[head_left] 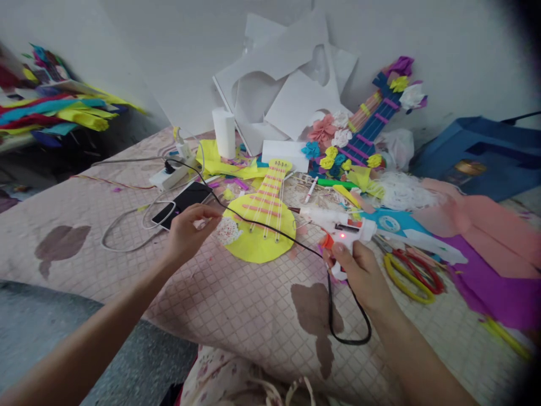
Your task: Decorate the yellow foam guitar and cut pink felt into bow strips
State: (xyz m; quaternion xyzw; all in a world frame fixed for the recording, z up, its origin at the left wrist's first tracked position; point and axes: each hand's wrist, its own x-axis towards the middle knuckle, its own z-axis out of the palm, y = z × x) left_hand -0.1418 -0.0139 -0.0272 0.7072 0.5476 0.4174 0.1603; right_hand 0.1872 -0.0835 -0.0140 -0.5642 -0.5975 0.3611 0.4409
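Gripping white glue gun [338, 224] in right hand [361, 276] fingers; pinching left hand [186, 232] fingers shut just beside yellow paper guitar [264, 228].

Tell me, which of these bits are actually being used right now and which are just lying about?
In use: white hot glue gun gripped in the right hand; yellow paper guitar; small white lacy paper flower by the left hand.
Lying about: red and yellow scissors; black phone; white foam-board offcuts; blue and purple paper guitar; white roll.
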